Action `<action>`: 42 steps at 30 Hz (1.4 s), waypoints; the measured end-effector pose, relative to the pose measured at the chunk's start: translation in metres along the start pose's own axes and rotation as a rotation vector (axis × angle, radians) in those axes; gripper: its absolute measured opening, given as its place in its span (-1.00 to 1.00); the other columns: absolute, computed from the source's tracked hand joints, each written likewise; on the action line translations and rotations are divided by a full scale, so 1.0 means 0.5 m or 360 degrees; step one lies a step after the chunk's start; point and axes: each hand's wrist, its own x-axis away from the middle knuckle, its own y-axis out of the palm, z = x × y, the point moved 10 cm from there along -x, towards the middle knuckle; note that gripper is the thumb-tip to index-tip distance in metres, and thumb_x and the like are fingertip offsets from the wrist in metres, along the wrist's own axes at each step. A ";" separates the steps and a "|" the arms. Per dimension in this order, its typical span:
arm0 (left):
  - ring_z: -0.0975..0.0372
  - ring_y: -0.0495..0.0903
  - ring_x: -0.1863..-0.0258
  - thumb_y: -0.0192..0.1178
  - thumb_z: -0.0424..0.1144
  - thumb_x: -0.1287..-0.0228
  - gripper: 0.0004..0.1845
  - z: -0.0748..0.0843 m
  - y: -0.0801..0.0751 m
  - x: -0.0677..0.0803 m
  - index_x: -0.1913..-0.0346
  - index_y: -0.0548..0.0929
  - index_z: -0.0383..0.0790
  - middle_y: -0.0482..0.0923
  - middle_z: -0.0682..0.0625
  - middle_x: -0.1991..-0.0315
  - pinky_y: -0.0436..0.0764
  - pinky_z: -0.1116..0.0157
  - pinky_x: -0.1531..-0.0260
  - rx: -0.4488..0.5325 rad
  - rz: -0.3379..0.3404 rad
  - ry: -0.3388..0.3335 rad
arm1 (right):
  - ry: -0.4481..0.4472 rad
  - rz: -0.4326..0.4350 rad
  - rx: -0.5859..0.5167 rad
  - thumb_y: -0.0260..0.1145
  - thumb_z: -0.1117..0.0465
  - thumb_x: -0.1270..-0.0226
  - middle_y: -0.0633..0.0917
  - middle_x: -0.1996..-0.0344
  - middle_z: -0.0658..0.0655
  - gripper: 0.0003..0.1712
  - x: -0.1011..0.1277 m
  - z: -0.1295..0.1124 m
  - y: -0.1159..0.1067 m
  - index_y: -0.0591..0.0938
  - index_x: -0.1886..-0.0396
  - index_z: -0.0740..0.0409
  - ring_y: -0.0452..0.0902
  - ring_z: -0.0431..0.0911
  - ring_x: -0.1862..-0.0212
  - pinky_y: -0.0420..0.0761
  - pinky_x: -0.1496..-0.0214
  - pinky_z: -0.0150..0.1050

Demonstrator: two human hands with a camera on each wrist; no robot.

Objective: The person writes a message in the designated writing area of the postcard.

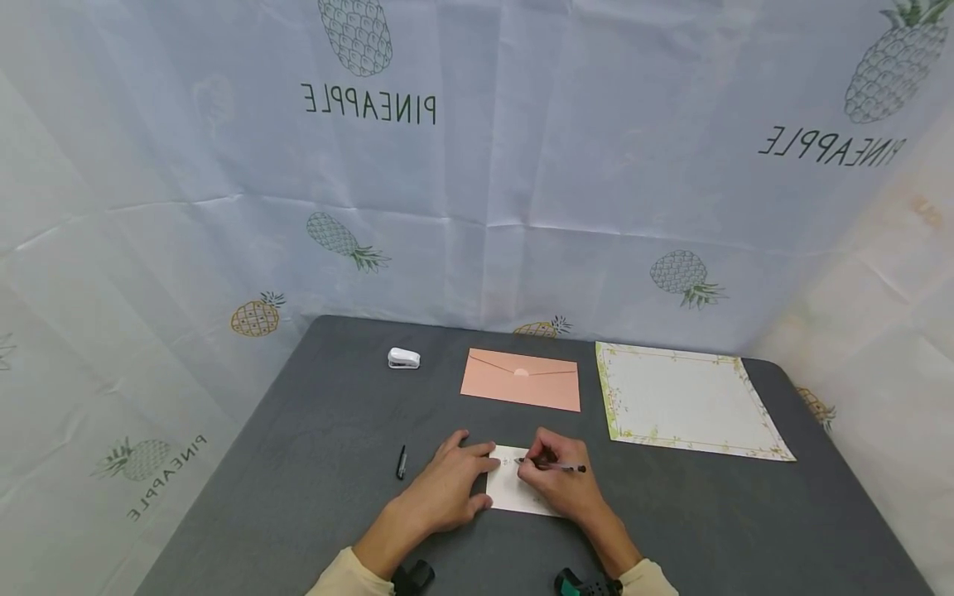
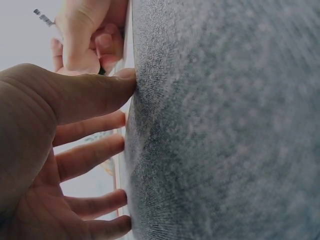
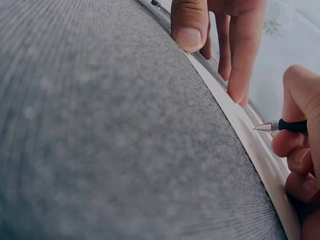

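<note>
White card [image 1: 514, 490] lies on the grey tabletop [image 1: 313, 463], below the pink envelope [image 1: 521, 379]. Left hand [image 1: 447, 488] presses it flat, fingers straight; right hand [image 1: 559, 476] grips a pen [image 1: 555, 467], tip on the card. Writing seems underway; next strokes call for steady pressure.

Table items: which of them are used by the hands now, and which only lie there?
In use:
white card, pressed flat by left hand
pen, gripped by right hand

Lying about:
pen cap
white stapler
pink envelope
bordered letter paper
</note>
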 end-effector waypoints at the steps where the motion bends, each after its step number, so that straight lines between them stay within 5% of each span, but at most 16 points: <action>1: -0.15 0.52 -0.52 0.62 -0.14 -0.27 -0.48 -0.001 0.001 -0.001 -0.28 0.81 -0.11 0.67 -0.05 -0.43 0.39 -0.21 -0.61 0.0004 -0.0003 -0.0003 | 0.0001 -0.0003 0.0001 0.47 0.44 -0.03 0.60 0.58 -0.29 -0.56 0.000 0.001 0.000 0.54 0.55 -0.24 0.40 -0.37 0.54 0.34 0.50 -0.47; 12: -0.20 0.49 -0.53 0.62 -0.13 -0.27 -0.49 -0.006 0.005 0.001 -0.28 0.82 -0.09 0.66 -0.02 -0.44 0.40 -0.22 -0.61 0.0025 -0.0026 -0.0045 | 0.0043 0.0105 -0.0007 0.44 0.46 -0.05 0.65 0.57 -0.27 -0.57 0.006 0.008 -0.018 0.58 0.53 -0.24 0.46 -0.34 0.54 0.42 0.51 -0.44; 42: -0.22 0.47 -0.54 0.63 -0.12 -0.26 -0.48 -0.008 0.001 -0.001 -0.28 0.81 -0.08 0.65 -0.03 -0.45 0.41 -0.22 -0.60 0.0035 -0.0020 -0.0046 | -0.0022 0.0020 0.0026 0.48 0.43 -0.04 0.63 0.57 -0.31 -0.57 0.003 0.004 -0.010 0.58 0.52 -0.27 0.42 -0.37 0.53 0.39 0.50 -0.45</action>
